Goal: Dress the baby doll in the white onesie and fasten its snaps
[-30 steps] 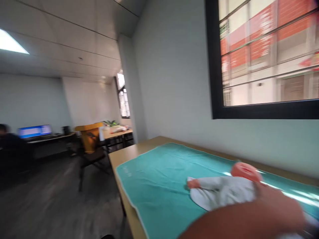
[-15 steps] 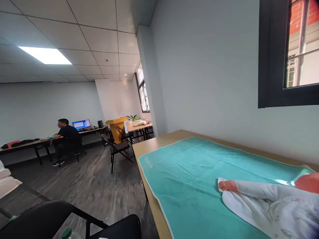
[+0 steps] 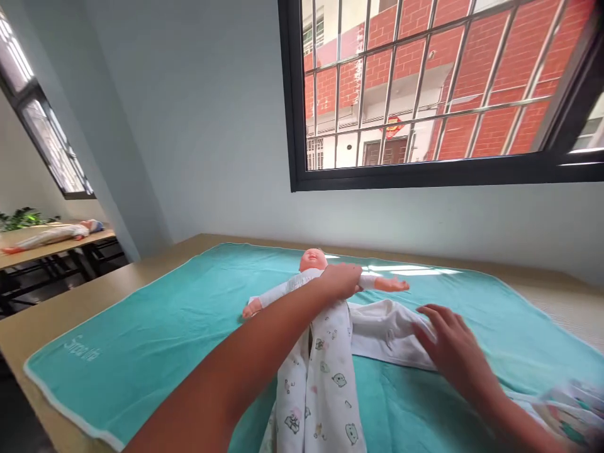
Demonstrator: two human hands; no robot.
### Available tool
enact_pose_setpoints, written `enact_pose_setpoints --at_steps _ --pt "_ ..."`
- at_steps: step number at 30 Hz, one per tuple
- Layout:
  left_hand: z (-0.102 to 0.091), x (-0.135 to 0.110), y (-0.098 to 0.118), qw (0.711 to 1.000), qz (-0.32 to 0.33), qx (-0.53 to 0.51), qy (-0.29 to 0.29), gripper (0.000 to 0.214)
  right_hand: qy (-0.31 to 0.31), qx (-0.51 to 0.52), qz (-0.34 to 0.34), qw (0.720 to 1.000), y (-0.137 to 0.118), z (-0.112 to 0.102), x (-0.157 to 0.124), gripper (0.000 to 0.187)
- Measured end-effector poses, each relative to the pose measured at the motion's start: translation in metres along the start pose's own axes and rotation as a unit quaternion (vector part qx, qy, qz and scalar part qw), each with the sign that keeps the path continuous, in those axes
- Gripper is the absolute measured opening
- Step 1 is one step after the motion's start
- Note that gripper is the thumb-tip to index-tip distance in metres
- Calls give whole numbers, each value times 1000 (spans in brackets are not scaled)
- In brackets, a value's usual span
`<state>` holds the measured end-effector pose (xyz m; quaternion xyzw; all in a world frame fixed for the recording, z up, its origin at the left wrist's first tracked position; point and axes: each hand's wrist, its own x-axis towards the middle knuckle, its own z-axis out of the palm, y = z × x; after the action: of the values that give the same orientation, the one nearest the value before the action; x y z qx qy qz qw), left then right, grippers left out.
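A baby doll (image 3: 314,259) lies on its back on a turquoise blanket (image 3: 189,340), head toward the wall and arms spread. White patterned baby clothing (image 3: 325,390) covers its lower body, the legs running toward me. My left hand (image 3: 342,281) rests over the doll's chest, near its outstretched arm. Its fingers look curled, and what they hold is hidden. Beside the doll lies a white cloth garment (image 3: 389,330), spread to the right. Over that garment's right end is my right hand (image 3: 450,343), thumb and fingers apart.
The blanket covers most of a wooden table (image 3: 136,280) set against the wall. A barred window (image 3: 425,94) is above it. Blurred patterned fabric (image 3: 573,412) shows at the lower right. At far left, another doll (image 3: 56,236) lies on a second table.
My view has swung right, from the room with a seated person to the doll and window. Both my hands are now in sight over the doll and the white garment.
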<state>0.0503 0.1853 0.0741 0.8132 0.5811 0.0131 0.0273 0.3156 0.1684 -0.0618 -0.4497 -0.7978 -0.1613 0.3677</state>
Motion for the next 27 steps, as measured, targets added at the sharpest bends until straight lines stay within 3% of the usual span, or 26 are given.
enact_pose_setpoints --at_steps 3,6,9,11,13,18,27 --pt "10 -12 -9 999 41 -3 2 25 -20 107 -27 994 -62 -11 7 31" --pt "10 -30 -26 998 49 -24 10 21 -81 218 10 972 -105 -8 13 30" --pt "7 -56 -51 997 22 -59 41 28 -160 342 100 921 -121 9 31 41" --pt "9 -74 -69 995 -10 -89 53 43 -185 406 154 881 -123 25 49 54" --pt "15 -87 -84 990 -42 -125 50 57 -194 423 192 864 -125 39 67 65" --pt "30 -96 -102 973 -88 -211 33 69 -176 371 214 886 -132 57 92 56" --pt "41 -96 -103 953 -84 -283 70 65 -168 355 192 899 -132 54 92 51"
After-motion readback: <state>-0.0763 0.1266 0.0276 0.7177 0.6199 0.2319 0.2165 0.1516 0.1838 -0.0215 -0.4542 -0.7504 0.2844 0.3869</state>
